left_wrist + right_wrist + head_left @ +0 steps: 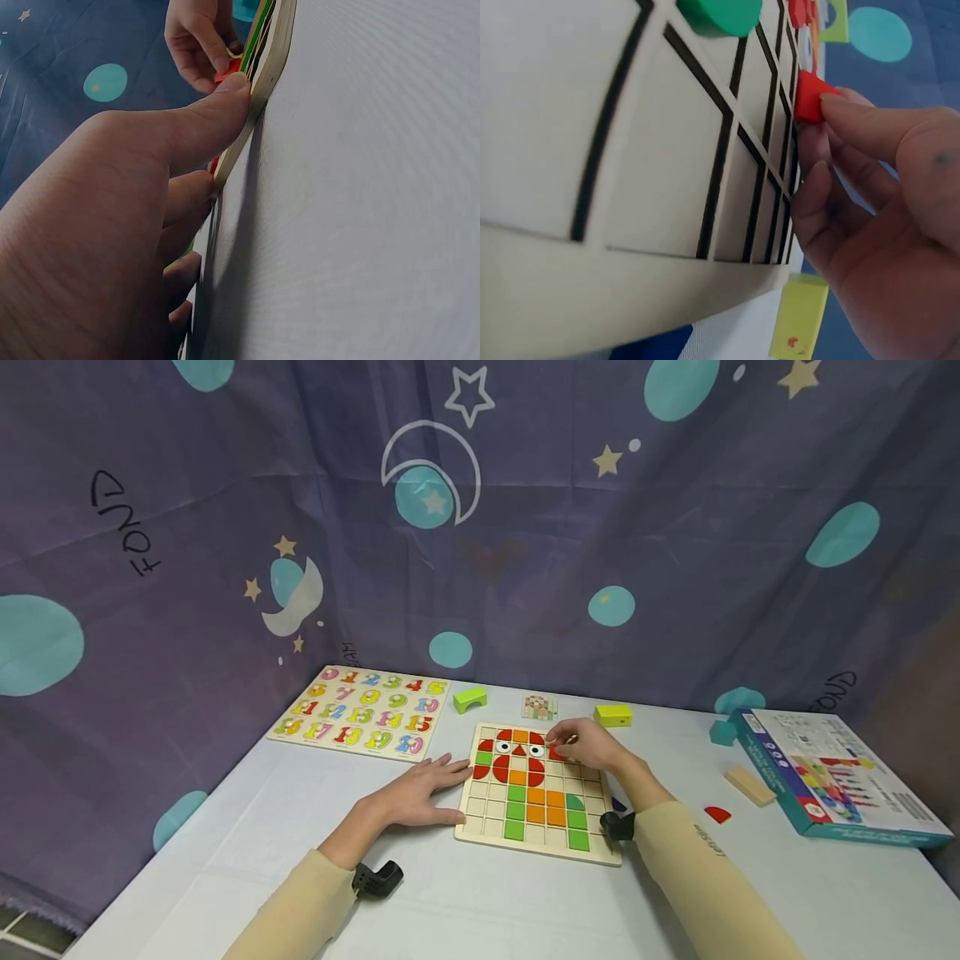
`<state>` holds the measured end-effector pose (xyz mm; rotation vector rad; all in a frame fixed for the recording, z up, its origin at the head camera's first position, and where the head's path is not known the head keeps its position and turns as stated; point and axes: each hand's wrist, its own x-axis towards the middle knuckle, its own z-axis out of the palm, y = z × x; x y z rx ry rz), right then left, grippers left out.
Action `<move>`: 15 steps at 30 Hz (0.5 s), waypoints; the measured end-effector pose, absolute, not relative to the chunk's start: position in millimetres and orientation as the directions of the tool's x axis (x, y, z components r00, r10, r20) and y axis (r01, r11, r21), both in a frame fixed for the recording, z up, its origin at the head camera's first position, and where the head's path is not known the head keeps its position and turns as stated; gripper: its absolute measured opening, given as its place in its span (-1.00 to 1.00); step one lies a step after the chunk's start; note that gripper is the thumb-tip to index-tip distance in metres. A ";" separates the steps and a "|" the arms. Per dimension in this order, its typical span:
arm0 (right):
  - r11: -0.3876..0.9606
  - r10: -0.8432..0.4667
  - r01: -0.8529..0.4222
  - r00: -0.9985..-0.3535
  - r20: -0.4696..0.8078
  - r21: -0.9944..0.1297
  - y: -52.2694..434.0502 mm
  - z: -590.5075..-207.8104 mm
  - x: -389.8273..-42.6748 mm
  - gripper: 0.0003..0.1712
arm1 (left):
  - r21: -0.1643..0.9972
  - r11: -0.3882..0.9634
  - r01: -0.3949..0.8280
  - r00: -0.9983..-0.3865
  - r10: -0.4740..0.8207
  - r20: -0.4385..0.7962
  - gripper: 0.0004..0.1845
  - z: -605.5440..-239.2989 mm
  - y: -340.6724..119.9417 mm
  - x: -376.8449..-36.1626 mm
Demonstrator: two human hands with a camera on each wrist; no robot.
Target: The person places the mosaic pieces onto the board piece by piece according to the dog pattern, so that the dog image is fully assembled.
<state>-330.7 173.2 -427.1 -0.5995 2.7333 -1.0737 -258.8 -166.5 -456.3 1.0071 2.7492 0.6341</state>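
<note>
A wooden grid board [536, 850] lies on the white table, with red, orange, green and eye-marked tiles set in a figure across it. My left hand [420, 793] rests at the board's left edge, fingers extended; in the left wrist view its thumb [214, 112] touches the rim. Over the upper right of the grid, my right hand [588, 745] pinches a red tile [810, 97] between thumb and fingers. The tile is partly covered by the fingers in the head view. A green rounded tile [574, 802] sits in a cell lower down the right side.
Back left lies a number puzzle [300, 739]. Behind the board are a green arch block [470, 699], a pattern card [540, 707] and a yellow block [612, 716]. To the right are a red quarter-round tile [717, 814], a wooden block [750, 786], a teal block [722, 732] and a box [862, 777].
</note>
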 end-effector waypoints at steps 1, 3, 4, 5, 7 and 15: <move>0.668 -0.416 -0.316 -0.909 0.014 -0.673 172.4 -427.3 -330.5 -0.82 | 0.437 0.685 0.583 -0.765 0.644 0.009 -0.13 -456.4 -166.4 -258.9; 0.676 -0.415 -0.326 -0.909 0.024 -0.660 171.1 -427.9 -330.0 -0.85 | 0.432 0.690 0.581 -0.766 0.642 0.006 -0.13 -456.4 -166.1 -258.9; 0.680 -0.413 -0.330 -0.910 0.029 -0.654 170.6 -428.4 -329.9 -0.86 | 0.431 0.690 0.582 -0.766 0.642 0.007 -0.13 -456.5 -166.0 -258.8; 0.684 -0.411 -0.333 -0.911 0.035 -0.649 170.1 -428.7 -329.6 -0.87 | 0.430 0.692 0.580 -0.768 0.641 0.005 -0.13 -456.6 -165.9 -258.7; 0.689 -0.401 -0.330 -0.915 0.041 -0.645 168.7 -429.6 -329.2 -0.88 | 0.423 0.699 0.577 -0.771 0.637 0.000 -0.13 -457.1 -165.9 -258.5; 0.724 -0.393 -0.332 -0.919 0.034 -0.604 165.9 -428.9 -328.1 -0.84 | 0.439 0.687 0.579 -0.768 0.640 0.010 -0.13 -456.5 -166.3 -257.3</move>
